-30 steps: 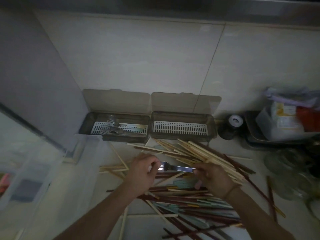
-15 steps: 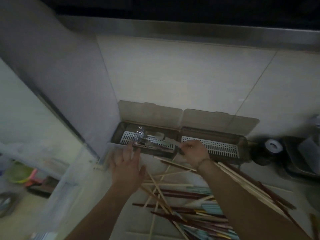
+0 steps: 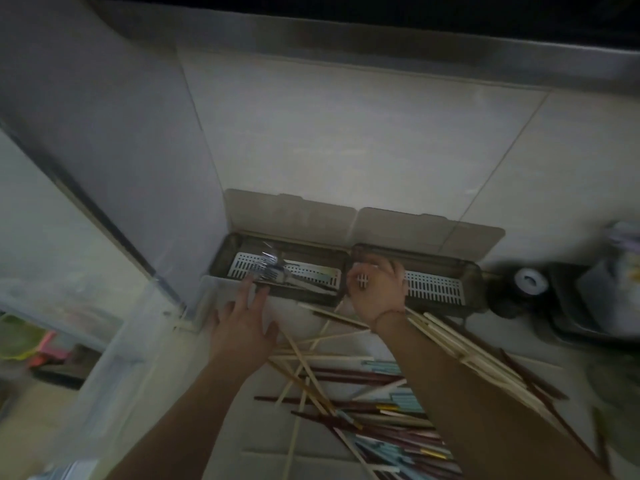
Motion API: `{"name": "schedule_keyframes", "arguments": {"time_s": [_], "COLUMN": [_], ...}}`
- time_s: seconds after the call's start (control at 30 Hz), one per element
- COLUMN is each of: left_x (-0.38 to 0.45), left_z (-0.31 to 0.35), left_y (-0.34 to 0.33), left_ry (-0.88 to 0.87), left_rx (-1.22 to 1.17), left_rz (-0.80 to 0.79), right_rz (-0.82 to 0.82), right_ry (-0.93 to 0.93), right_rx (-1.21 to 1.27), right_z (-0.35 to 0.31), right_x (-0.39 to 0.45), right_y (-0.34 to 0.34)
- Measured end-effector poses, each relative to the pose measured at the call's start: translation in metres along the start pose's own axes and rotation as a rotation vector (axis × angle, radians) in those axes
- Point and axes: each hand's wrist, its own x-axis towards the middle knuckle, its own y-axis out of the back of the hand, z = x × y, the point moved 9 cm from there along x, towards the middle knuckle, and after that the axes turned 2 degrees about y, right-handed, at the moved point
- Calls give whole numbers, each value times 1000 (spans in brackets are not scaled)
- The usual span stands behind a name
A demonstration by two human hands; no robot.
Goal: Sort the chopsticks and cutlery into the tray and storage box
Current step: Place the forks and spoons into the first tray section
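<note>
Left hand [image 3: 244, 323] flat, fingers spread wide, holding nothing — fingertips at the front rim of the left box [image 3: 221, 261], where forks [image 3: 268, 270] lie on the white grate. Right hand [image 3: 377, 289] curled over the seam between the boxes, at the left end of the right box [image 3: 474, 289]; can't tell if it holds anything. Chopsticks [image 3: 374, 403] — wood, red, blue — piled loose on the counter [image 3: 259, 445] under both forearms.

White slotted tray [image 3: 431, 284]; dark red, teal and pale chopsticks [image 3: 367, 407].
</note>
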Motion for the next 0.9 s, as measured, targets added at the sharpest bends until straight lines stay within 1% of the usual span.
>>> {"name": "schedule_keyframes", "arguments": {"time_s": [0.07,0.13,0.23,0.27,0.33,0.4,0.47,0.6,0.8,0.9], "left_x": [0,0,2,3,4,4,4,5,4,3], "left_z": [1,2,5,4,3,3,3,3,3,5], "left_y": [-2,-5,-5,-5,-7,-7,-7,-5,-3,-1], "left_ry": [-3,17,27,29,42,39,35,18,14,16], "left_rx": [-14,-22,-58,-78,-109,-119,-123,-133,-129,-114], "left_rz": [-1,-25,-3,6,7,27,48,60,25,40], "right_rz": [200,291,330,316,229,140,85,-65,-76,-93], "right_ry": [71,82,-78,-148,-253,-194,-129,-236,-203,-228], "right_rx": [113,73,-165,-249,-351,-419,-459,-426,-338,-333], "right_z": [36,85,179,206,245,254,253,261,258,255], "right_x": [-26,-66,-130,-150,-182,-201,-212,-214,-209,-205], "right_y": [40,71,107,115,120,113,107,96,91,86]}}
